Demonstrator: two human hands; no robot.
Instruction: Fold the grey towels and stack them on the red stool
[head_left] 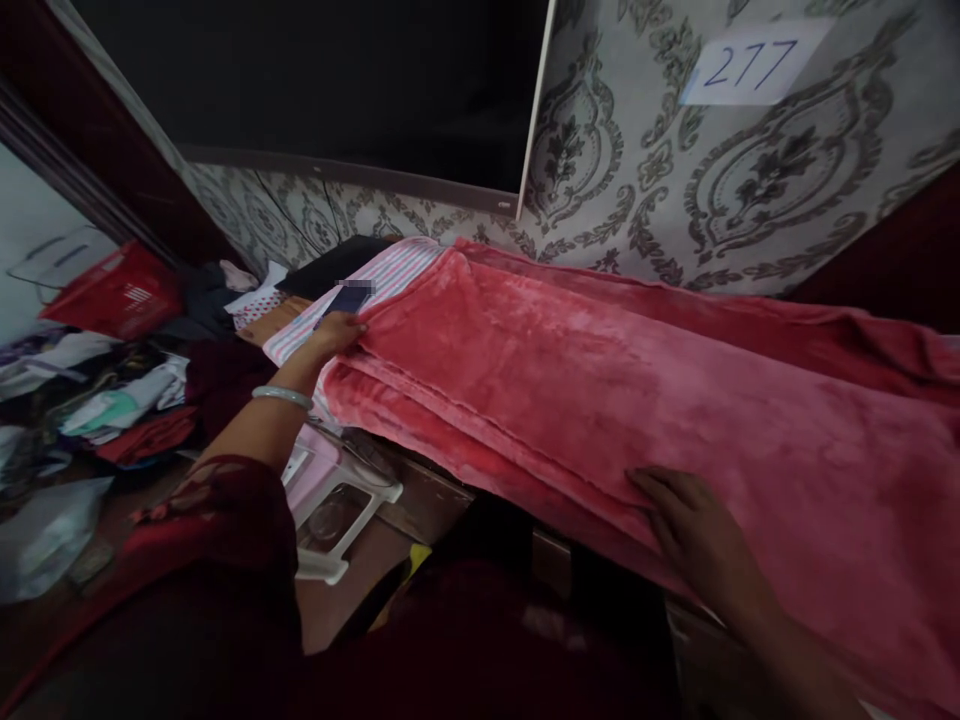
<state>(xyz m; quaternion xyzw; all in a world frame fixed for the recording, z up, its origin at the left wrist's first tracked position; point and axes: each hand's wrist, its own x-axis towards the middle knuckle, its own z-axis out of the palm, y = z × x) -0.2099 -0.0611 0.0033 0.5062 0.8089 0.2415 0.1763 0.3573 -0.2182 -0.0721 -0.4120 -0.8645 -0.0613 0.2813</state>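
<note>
A red and pink plush blanket (555, 370) lies folded in long layers on a low cabinet below the wall. My left hand (339, 335), with a pale bangle at the wrist, grips the blanket's near left corner; some of its fingers are hidden. Farther right, my right hand (686, 510) has its fingers pressed together on the front edge of the upper layer. Striped cloth (397, 268) shows beyond the blanket's left end. On that cloth, just past my left hand, is a dark flat rectangular object (349, 299).
A large dark television (337, 90) hangs above the cabinet. Below left stands a pink and white plastic stool (337, 480). Piled clothes (127, 395) and a red basket (120, 290) are on the far left. A paper marked 277 (757, 65) is on the patterned wall.
</note>
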